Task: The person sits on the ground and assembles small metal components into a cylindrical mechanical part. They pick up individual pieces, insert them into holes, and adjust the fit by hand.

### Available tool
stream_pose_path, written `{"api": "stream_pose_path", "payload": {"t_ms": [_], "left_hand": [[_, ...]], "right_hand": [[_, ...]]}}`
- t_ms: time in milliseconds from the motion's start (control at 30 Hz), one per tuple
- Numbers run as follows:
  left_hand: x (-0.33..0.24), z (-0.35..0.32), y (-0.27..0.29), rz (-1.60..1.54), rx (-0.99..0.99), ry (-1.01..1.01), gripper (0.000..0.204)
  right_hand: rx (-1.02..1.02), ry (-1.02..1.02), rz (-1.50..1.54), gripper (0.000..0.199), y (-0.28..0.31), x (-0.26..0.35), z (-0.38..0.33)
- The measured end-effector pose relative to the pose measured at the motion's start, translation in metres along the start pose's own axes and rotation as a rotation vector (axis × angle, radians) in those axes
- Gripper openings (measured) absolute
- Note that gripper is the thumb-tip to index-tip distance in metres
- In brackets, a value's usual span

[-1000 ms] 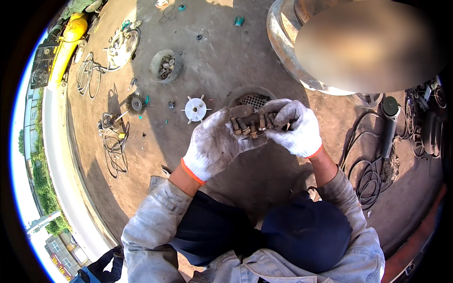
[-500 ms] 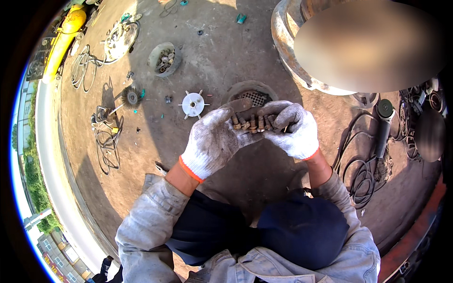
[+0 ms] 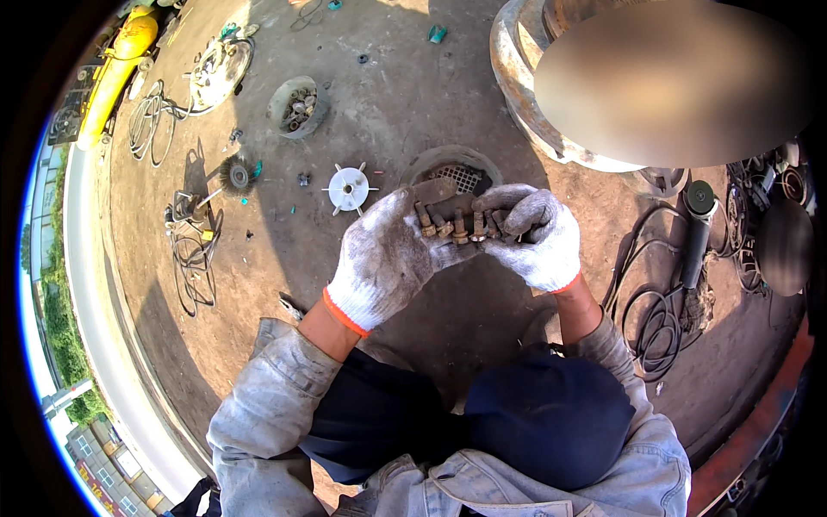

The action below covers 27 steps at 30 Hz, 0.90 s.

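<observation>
Closest to you, beyond your dark trouser legs (image 3: 551, 422), your left hand (image 3: 379, 258) is cupped, its grip loose and its thumb apart from the fingers, while several rusty bolts (image 3: 461, 228) lie side by side across those fingers, between your two hands. Your right hand (image 3: 543, 241) has its grip drawn together on the bolts at the near end of that row; the glove hides the fingertips, so exactly which ones it pinches is hard to tell. If your left palm tips or its fingers spread, the unpinned bolts could roll off, since nothing closes over them; thick, grimy glove fabric could also let a short one slip unfelt. Just past your hands sits a round container with a mesh (image 3: 469, 179) inside, where a dropped bolt might land. Left of it, a white fan wheel (image 3: 349, 189) lies on the ground (image 3: 405, 95), and to your right a grinder (image 3: 696, 233) rests by its looped cable (image 3: 646, 345), which could catch a foot stepping that way. Farther off stand a bucket (image 3: 315, 119) of metal pieces and a large rusty ring (image 3: 510, 95).
</observation>
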<state>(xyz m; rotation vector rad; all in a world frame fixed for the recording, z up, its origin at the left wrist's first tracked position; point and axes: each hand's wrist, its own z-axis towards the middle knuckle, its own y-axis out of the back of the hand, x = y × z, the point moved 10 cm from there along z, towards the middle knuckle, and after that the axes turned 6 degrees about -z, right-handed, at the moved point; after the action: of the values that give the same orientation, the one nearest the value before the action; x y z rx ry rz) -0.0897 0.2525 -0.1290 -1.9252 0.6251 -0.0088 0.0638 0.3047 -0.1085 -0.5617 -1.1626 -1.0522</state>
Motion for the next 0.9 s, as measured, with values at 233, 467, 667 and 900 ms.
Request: {"api": "stream_pose_path", "payload": {"t_ms": [233,467,667,900], "left_hand": [[0.001,0.001,0.0,-0.006,-0.023,-0.01,0.056],[0.003,0.0,-0.003,-0.034,0.012,0.023,0.057],[0.004,-0.001,-0.002,-0.031,0.007,0.026,0.057],[0.004,-0.002,-0.003,-0.011,0.014,0.012,0.058]], "right_hand": [[-0.043,0.005,0.08,0.037,0.001,0.0,0.003],[-0.01,0.044,0.02,0.036,0.0,0.005,0.005],[0.021,0.029,0.005,0.038,-0.001,0.008,0.005],[0.042,0.031,0.022,0.044,-0.004,0.006,0.003]]}}
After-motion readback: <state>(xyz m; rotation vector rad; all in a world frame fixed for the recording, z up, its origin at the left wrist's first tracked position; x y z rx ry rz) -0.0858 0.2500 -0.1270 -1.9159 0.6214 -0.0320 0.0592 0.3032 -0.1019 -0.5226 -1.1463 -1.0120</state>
